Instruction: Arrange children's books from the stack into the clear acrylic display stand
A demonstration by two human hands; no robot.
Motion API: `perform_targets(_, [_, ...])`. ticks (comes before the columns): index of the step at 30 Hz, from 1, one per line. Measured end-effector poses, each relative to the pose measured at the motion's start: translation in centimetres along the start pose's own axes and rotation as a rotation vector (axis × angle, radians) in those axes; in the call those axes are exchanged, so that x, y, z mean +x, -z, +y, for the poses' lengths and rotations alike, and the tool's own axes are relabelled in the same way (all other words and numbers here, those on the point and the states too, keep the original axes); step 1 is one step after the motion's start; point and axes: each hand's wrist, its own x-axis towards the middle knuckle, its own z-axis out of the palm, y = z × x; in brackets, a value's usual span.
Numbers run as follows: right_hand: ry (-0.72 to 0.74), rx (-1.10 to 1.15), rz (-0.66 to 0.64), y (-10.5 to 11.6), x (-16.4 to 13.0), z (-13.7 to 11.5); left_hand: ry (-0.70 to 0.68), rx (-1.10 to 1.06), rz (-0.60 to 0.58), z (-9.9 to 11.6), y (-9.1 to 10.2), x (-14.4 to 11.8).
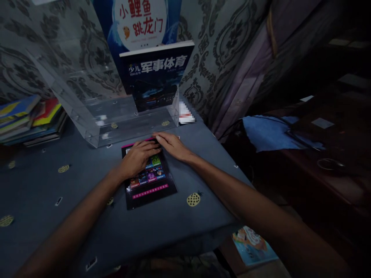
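A black book with pink bands and small colourful pictures (150, 181) lies flat on the grey-blue tablecloth (43, 185). My left hand (139, 156) rests palm down on its upper half, fingers together. My right hand (171, 144) lies flat at the book's far edge, fingertips touching the left hand's fingers. Just beyond the hands stands a clear acrylic display stand (95, 112). It holds a dark blue book with white Chinese title (156, 75), upright, with a taller blue and white book (139, 21) behind it.
A stack of colourful books (29, 119) lies at the table's far left. Patterned wallpaper and a curtain (246, 65) rise behind. A blue cloth (269, 133) lies on dark furniture to the right. Another picture book (253, 245) lies on the floor below the table's right edge.
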Motion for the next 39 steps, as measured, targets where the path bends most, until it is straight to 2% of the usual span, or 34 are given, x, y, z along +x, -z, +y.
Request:
perform_targets(8, [0.028,-0.017,0.004,0.0,0.0,0.6,-0.024,-0.081,-0.035,-0.8,0.3,-0.4])
perform_targets(20, [0.074,-0.023,0.014,-0.3,-0.3,1.2,-0.060,-0.081,0.018,0.6,0.0,-0.1])
perform_targets(27, [0.070,0.022,-0.074,0.9,-2.2,0.5,-0.064,-0.065,-0.007,0.3,0.2,-0.3])
perform_targets(30, [0.059,0.019,-0.113,1.4,-3.1,0.0,-0.058,-0.007,-0.028,1.0,0.4,-0.4])
perform_targets(34, [0.045,0.004,-0.122,1.7,-3.7,-0.4,0.024,0.083,-0.068,2.6,0.4,-0.7])
perform_targets(39, [0.049,-0.030,-0.137,1.8,-3.7,-0.7,0.041,0.014,-0.047,3.2,0.5,-1.2])
